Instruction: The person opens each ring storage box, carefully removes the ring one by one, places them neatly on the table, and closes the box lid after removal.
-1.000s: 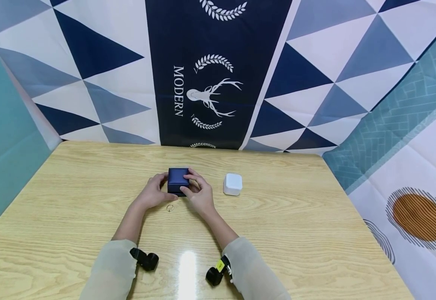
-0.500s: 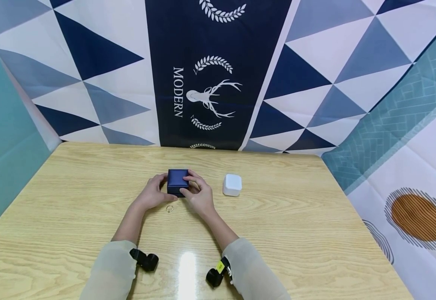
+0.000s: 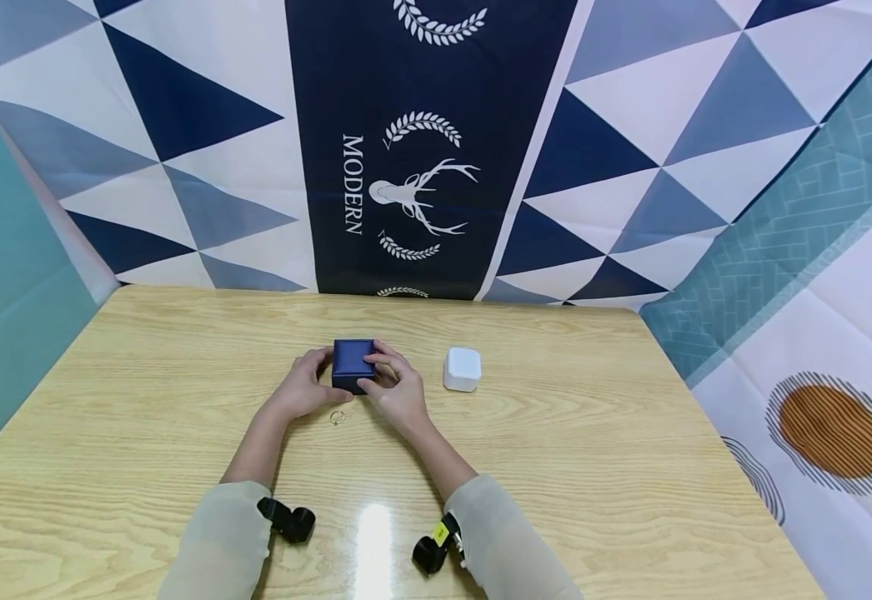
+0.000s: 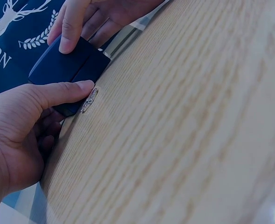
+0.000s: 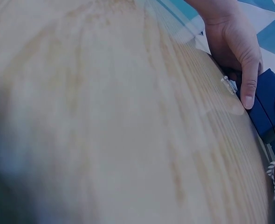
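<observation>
A dark blue ring box [image 3: 353, 358], its lid down, stands on the wooden table between both hands. My left hand [image 3: 307, 388] grips the lower part from the left, thumb along the front. From the right, my right hand [image 3: 400, 392] holds the lid, with its thumb at the front and fingers on the top and far side. A small gold ring [image 3: 338, 417] lies on the table just in front of the box; the left wrist view shows sparkling stones along the ring [image 4: 89, 101]. Both wrist views also catch the box [image 4: 67, 63] between the two hands.
To the right of the box stands a white rounded cube [image 3: 462, 369]. Behind the table's [image 3: 556, 467] far edge hangs a patterned cloth [image 3: 421, 150] with triangles and a deer head. Black cameras are strapped to both wrists.
Both hands keep their hold on the box. The whole head view shifts slightly; box, ring and white cube stay in place relative to each other.
</observation>
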`<move>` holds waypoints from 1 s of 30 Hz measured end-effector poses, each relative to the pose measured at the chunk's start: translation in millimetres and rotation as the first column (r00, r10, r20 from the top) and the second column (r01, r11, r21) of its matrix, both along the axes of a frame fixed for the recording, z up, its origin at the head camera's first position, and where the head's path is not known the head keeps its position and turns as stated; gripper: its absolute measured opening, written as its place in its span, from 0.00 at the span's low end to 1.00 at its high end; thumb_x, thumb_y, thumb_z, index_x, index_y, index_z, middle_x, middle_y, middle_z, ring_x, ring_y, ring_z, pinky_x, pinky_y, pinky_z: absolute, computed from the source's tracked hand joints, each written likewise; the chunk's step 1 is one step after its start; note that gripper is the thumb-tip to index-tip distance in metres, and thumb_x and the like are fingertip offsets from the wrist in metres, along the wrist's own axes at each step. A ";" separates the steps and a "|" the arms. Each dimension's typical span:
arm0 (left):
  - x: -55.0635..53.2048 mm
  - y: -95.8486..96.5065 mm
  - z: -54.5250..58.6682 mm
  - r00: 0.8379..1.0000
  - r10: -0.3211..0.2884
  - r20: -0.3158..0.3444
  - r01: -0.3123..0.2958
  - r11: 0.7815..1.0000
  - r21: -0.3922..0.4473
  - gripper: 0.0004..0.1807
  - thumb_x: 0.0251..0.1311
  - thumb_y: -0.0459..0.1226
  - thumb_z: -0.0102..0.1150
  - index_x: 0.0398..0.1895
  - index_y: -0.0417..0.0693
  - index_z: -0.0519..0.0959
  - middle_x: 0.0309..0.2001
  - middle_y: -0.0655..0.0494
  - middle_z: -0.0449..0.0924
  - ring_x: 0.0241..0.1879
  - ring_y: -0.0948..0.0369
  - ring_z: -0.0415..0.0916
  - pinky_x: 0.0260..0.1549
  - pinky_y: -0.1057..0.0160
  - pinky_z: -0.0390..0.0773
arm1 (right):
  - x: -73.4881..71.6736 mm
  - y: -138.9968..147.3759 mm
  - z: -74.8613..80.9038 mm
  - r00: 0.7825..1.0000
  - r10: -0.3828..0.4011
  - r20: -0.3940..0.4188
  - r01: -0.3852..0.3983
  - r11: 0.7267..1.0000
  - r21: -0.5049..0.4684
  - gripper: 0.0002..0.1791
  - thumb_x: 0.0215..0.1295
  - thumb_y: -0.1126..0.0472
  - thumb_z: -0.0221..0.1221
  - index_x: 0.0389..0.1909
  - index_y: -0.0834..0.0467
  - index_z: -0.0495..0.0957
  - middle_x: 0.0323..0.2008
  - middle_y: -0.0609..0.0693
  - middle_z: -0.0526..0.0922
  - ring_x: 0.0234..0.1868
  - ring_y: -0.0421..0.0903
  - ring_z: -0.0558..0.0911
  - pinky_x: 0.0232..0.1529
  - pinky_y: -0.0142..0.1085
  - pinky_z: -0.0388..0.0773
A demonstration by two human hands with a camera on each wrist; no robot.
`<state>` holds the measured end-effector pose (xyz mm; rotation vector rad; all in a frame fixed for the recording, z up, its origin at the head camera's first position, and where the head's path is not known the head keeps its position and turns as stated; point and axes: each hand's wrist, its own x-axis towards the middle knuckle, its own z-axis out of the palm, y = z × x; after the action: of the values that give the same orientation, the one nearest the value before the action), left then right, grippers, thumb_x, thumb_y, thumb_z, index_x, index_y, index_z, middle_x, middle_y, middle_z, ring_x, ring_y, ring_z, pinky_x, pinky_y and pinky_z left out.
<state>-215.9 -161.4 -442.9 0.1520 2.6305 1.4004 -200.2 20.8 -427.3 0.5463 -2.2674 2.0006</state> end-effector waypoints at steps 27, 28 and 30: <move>0.9 1.3 -4.8 1.000 0.006 0.006 -0.006 1.000 -0.006 0.50 0.48 0.42 0.70 0.71 0.38 0.52 0.66 0.37 0.58 0.67 0.42 0.51 0.65 0.44 0.61 | 3.9 14.3 3.5 1.000 -0.006 0.021 0.005 0.999 0.041 0.20 0.57 0.69 0.62 0.50 0.72 0.75 0.52 0.68 0.76 0.53 0.64 0.76 0.57 0.48 0.76; 0.6 1.3 -5.3 1.000 0.003 0.002 -0.003 1.000 -0.007 0.50 0.48 0.42 0.70 0.71 0.37 0.52 0.67 0.36 0.58 0.66 0.41 0.50 0.65 0.44 0.61 | 4.3 15.2 4.7 1.000 -0.013 0.025 0.012 0.999 0.046 0.19 0.58 0.68 0.62 0.50 0.72 0.75 0.52 0.67 0.76 0.53 0.63 0.77 0.56 0.47 0.77; 0.0 1.4 -6.6 1.000 0.006 -0.001 -0.006 1.000 0.005 0.51 0.48 0.41 0.70 0.71 0.38 0.51 0.67 0.37 0.57 0.67 0.42 0.50 0.65 0.45 0.61 | 4.7 16.9 7.4 0.999 -0.030 0.023 0.029 0.998 0.062 0.19 0.59 0.67 0.61 0.50 0.71 0.75 0.51 0.67 0.77 0.50 0.63 0.78 0.53 0.45 0.79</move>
<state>-215.9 -160.1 -449.5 0.1457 2.6311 1.4089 -195.5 37.7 -419.9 0.4934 -2.3442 1.9397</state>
